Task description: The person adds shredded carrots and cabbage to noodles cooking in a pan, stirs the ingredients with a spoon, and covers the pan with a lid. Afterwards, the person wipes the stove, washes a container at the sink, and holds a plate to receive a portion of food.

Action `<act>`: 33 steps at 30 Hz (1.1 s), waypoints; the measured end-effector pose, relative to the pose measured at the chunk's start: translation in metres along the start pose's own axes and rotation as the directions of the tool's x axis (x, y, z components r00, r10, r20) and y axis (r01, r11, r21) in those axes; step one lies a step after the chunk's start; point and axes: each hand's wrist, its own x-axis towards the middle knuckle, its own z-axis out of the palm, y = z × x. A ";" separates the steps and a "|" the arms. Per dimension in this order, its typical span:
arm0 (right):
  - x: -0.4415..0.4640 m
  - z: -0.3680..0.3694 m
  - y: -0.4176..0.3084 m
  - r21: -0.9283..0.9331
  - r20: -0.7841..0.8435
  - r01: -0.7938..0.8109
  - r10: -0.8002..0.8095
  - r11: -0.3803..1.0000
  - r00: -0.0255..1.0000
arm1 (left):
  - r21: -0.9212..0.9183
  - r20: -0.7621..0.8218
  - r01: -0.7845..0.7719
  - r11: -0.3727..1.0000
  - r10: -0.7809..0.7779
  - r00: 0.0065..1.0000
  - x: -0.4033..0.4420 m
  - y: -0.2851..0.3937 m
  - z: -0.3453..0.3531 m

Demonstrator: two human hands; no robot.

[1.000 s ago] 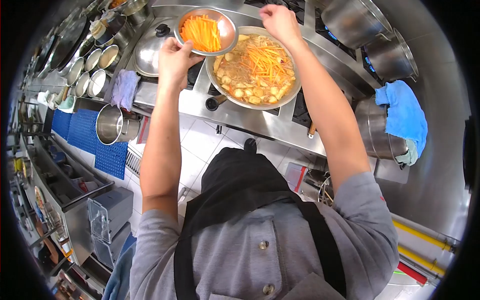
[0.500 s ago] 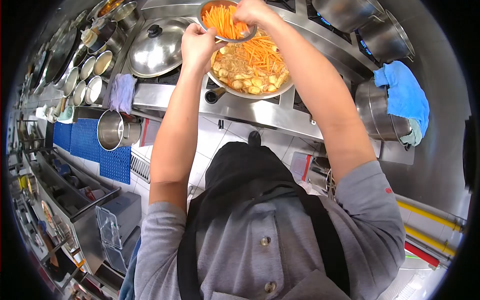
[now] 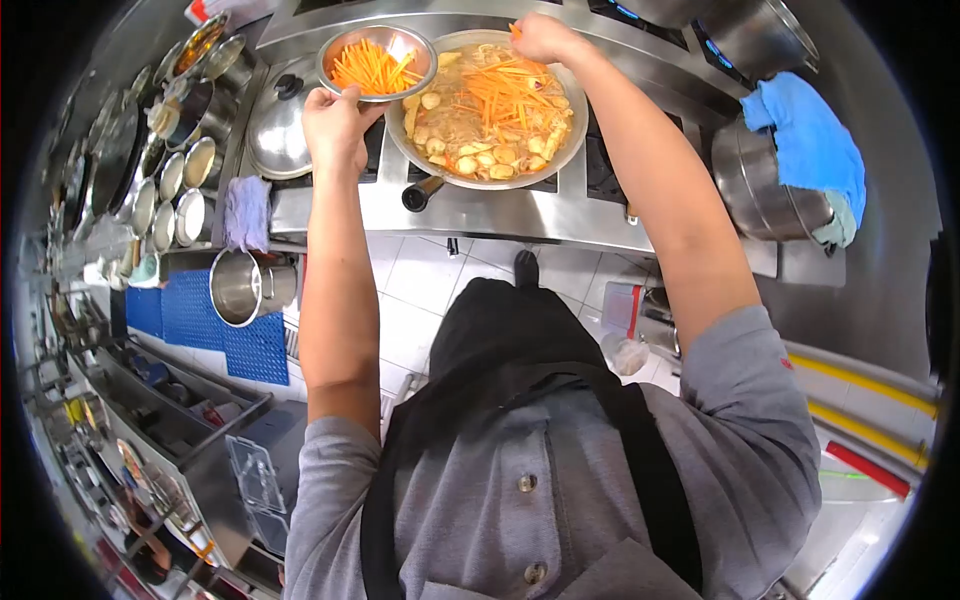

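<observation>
My left hand [image 3: 338,128] grips the rim of a steel bowl [image 3: 425,50] that is tilted a little and holds carrot strips [image 3: 372,68]. The bowl hangs over the left edge of a wide frying pan [image 3: 577,130]. In the pan are pale round pieces, noodle-like strands and a heap of carrot strips [image 3: 505,92]. Above the pan's far right rim, my right hand [image 3: 550,40] is closed, with a bit of orange carrot showing at its fingertips. The pan's black handle [image 3: 422,193] points toward me.
A domed steel lid [image 3: 278,130] lies left of the pan. Pots stand over lit burners [image 3: 718,52] at the back right. A large pot [image 3: 745,180] with a blue cloth [image 3: 805,130] is on the right. Several small containers [image 3: 190,215] line the left, near a purple cloth [image 3: 247,213].
My left hand has moved the bowl left, off the pan's middle. My right hand has come out of the bowl and shifted right, over the pan's far side.
</observation>
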 end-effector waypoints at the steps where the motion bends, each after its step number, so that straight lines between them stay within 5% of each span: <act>1: 0.004 0.019 0.012 0.014 -0.014 -0.025 0.025 1.000 1.000 | -0.007 0.017 -0.021 1.000 0.021 1.000 -0.002 0.004 0.007; 3: 0.007 0.064 0.040 -0.062 -0.325 0.213 -0.221 0.975 0.919 | 0.017 0.066 -0.042 0.999 0.040 0.997 -0.004 0.010 0.024; 4: -0.009 0.056 0.039 -0.053 -0.343 0.173 -0.181 0.983 0.922 | 0.066 0.074 -0.047 0.997 0.042 0.996 -0.005 0.011 0.033; 6: -0.048 0.033 0.032 0.084 -0.571 0.091 -0.027 0.992 0.820 | 0.042 0.130 -0.045 0.998 0.039 0.991 -0.017 0.013 0.056; 7: -0.077 0.011 0.026 0.088 -0.591 0.054 0.009 0.995 0.807 | 0.067 0.173 -0.058 0.996 0.046 0.984 -0.023 0.011 0.066; 9: -0.143 -0.037 0.012 0.565 -0.418 -0.120 0.409 0.816 0.811 | 0.112 0.290 -0.007 0.994 -0.026 0.957 -0.038 0.003 0.085; 11: -0.212 -0.060 0.019 0.645 -0.494 -0.152 0.561 0.749 0.664 | 0.137 0.442 0.066 0.988 -0.120 0.889 -0.061 -0.014 0.109; 13: -0.288 -0.055 0.040 0.763 -0.558 0.002 0.657 0.647 0.507 | 0.170 0.632 0.162 0.972 -0.234 0.739 -0.092 -0.041 0.146; 14: -0.319 -0.036 0.060 0.769 -0.634 0.231 0.663 0.596 0.397 | 0.156 0.732 0.169 0.973 -0.229 0.642 -0.119 -0.056 0.167; 15: -0.367 -0.034 0.077 0.807 -0.566 0.099 0.716 0.582 0.409 | 0.256 0.796 0.165 0.953 -0.304 0.523 -0.142 -0.072 0.185; 16: -0.420 -0.027 0.094 0.671 -0.711 0.024 0.634 0.741 0.302 | 0.321 0.856 0.195 0.927 -0.372 0.359 -0.179 -0.086 0.206; 17: -0.473 -0.024 0.107 0.683 -0.685 -0.097 0.681 0.724 0.259 | 0.402 0.883 0.187 0.896 -0.433 0.180 -0.206 -0.111 0.222; 20: -0.647 -0.032 0.097 0.837 -0.488 -0.246 0.870 0.489 0.068 | 0.625 0.769 0.070 0.777 -0.598 -0.228 -0.329 -0.185 0.269; 23: -0.794 -0.012 0.085 0.797 -0.560 -0.365 0.815 0.482 -0.148 | 0.683 0.443 -0.222 0.696 -0.636 -0.632 -0.488 -0.258 0.306; 25: -0.885 0.006 0.058 0.896 -0.424 -0.288 0.845 0.338 -0.325 | 0.694 0.286 -0.257 0.672 -0.586 -0.759 -0.614 -0.279 0.287; 28: -0.988 0.022 0.000 0.907 -0.373 -0.389 0.734 0.160 -0.567 | 0.617 0.026 -0.358 0.700 -0.473 -0.881 -0.763 -0.299 0.247; 30: -1.032 0.026 -0.046 0.937 -0.283 -0.347 0.655 0.033 -0.701 | 0.502 -0.107 -0.459 0.733 -0.474 -0.874 -0.838 -0.300 0.222; 33: -1.077 0.062 -0.101 0.968 -0.195 -0.248 0.515 -0.036 -0.835 | 0.604 -0.157 -0.407 0.685 -0.398 -0.904 -0.914 -0.292 0.178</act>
